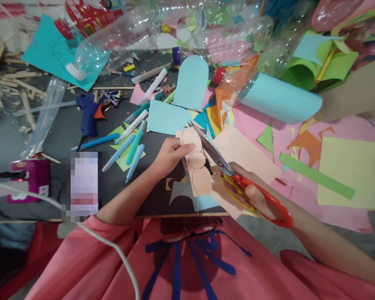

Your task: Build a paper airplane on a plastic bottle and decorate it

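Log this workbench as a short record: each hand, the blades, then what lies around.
Left hand: holds a peach paper piece with drawn outlines, thumb on top
Right hand: grips scissors with red and yellow handles
Blades: at the paper piece's right edge in the picture; whether they are cutting is unclear
Left of picture: blue glue gun, with markers between it and the paper piece
Right of picture: green strip partly over a yellow sheet
Far side: clear plastic bottles
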Demonstrator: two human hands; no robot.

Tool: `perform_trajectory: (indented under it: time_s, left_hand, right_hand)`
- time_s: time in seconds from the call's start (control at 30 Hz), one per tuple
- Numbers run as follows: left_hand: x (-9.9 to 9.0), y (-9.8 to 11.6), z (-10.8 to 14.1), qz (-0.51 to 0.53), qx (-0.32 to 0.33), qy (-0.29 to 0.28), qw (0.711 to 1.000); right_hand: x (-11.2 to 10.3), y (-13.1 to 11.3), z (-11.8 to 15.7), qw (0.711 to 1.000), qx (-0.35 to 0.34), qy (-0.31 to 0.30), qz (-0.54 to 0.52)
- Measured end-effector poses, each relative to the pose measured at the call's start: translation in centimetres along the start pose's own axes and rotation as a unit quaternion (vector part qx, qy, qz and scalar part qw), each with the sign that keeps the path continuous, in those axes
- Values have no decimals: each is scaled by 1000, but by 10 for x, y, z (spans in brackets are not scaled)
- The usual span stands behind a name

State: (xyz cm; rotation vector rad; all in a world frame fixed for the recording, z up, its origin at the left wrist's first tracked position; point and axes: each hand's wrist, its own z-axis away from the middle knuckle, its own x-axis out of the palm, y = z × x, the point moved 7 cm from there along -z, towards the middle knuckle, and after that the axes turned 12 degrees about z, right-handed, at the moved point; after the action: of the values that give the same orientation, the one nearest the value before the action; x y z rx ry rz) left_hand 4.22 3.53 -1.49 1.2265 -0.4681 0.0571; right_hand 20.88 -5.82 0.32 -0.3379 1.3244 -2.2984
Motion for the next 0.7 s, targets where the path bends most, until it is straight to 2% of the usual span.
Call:
perform_trajectory:
  time_s: [0.23,0.53,0.7]
  left_hand:
    - [-1,1,-1,-13,10,-8,1000]
    - [0,2,-1,-5,10,-9,1000]
    - [4,4,-1,14,-4,-17,1000]
  right_hand:
    - [-6,1,2,1000,17,8,12]
    - [-12,15,7,999,33,8,1]
    - [-15,8,10,999,31,15,13]
